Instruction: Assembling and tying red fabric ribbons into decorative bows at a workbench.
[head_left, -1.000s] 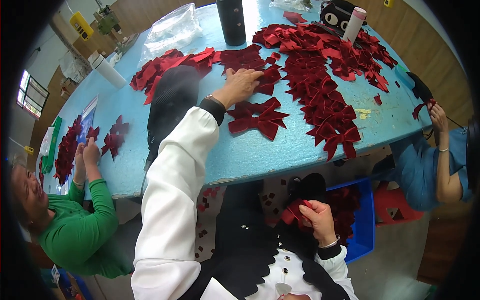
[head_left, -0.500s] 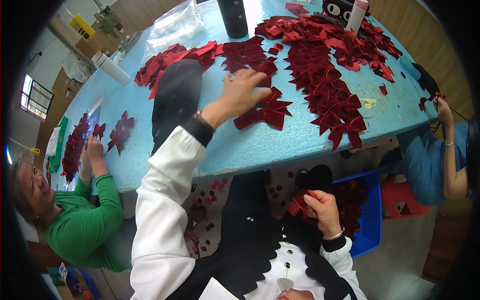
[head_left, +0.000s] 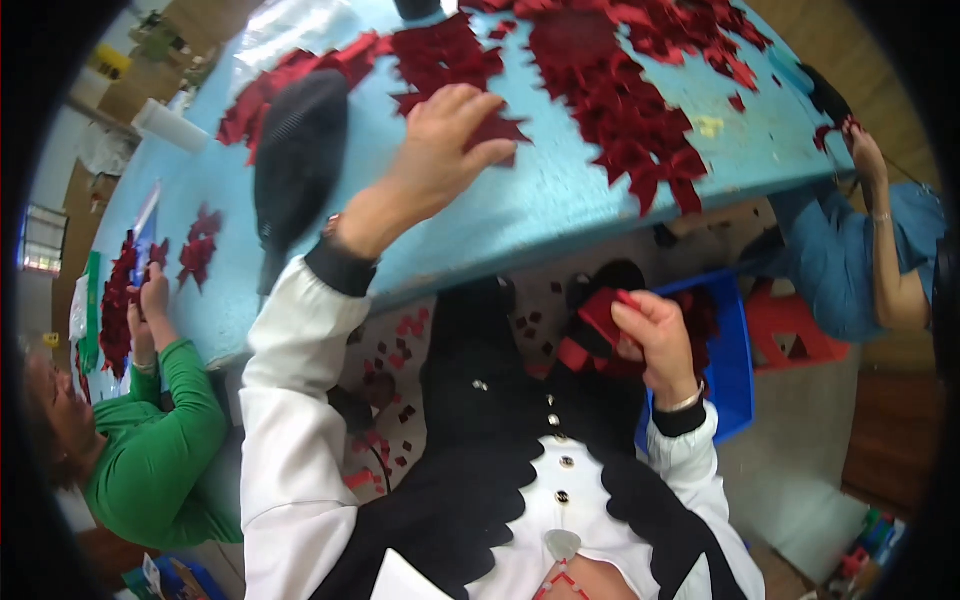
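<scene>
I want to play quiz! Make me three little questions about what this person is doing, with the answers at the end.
1. Which hand is holding the red ribbon: A) left or B) right?
2. True or false: the crate is yellow.
3. Fill in: near the left hand, dark red ____ lie on the table.

Key: 1. B, the right hand. 2. False, it is blue. 3. Bows.

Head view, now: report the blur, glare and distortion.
Head view: the dark red bows on the table look smeared, while the shirt buttons look sharper; head view: bright glare whitens the clear plastic bag; head view: the blue table bends in outline, and black darkens the corners.
</scene>
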